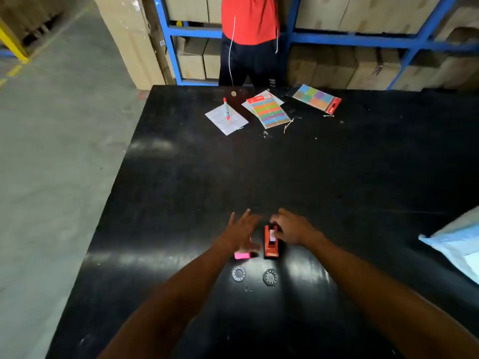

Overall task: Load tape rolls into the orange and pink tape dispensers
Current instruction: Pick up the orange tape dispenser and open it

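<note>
The orange tape dispenser (271, 243) stands on the black table (259, 172) near its front, a white piece showing in its top. My right hand (290, 228) has its fingers curled against the dispenser's far end. The pink tape dispenser (242, 255) lies just left of it, mostly covered by my left hand (242, 233), whose fingers are spread flat above it. Two clear tape rolls lie flat closer to me: the left roll (238, 274) and the right roll (270, 276).
At the table's far side lie a white sheet with a red pen (226, 108), a pack of coloured labels (269, 111) and another coloured pack (317, 98). A person in a red shirt (250, 19) stands behind. A pale plastic bag (458, 244) sits at the right edge.
</note>
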